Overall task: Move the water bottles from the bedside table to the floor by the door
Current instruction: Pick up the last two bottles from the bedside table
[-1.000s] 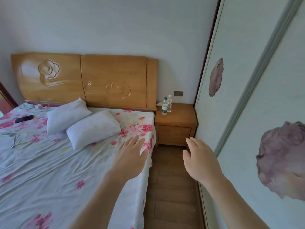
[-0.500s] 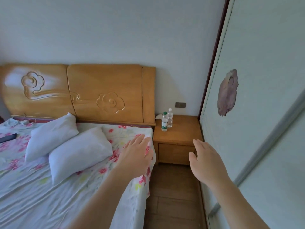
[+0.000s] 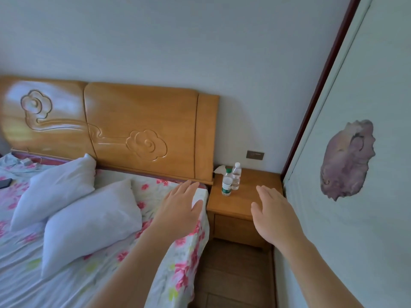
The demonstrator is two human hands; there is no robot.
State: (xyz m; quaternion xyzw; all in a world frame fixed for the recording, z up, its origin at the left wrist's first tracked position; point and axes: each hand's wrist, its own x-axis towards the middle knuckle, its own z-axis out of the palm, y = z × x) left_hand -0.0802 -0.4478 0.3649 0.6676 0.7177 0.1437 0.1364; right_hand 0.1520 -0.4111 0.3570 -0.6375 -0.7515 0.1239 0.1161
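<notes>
Two clear plastic water bottles stand upright and close together on the wooden bedside table (image 3: 255, 192). The nearer bottle (image 3: 227, 184) has a green cap and green label; the one behind it (image 3: 236, 176) has a white cap. My left hand (image 3: 180, 207) hovers over the bed's corner, left of the bottles, fingers apart and holding nothing. My right hand (image 3: 273, 214) is stretched over the table's front right, below and right of the bottles, also spread and free. Neither hand touches a bottle.
The bed (image 3: 184, 258) with a floral sheet and two white pillows (image 3: 89, 221) fills the left. A pale wardrobe panel (image 3: 355, 218) closes the right side. A narrow strip of wooden floor (image 3: 233, 274) runs between them. A white tissue (image 3: 220, 168) lies behind the bottles.
The view has come closer to the bedside table, and the bottles now look larger. Both hands have advanced toward the table, still holding nothing.
</notes>
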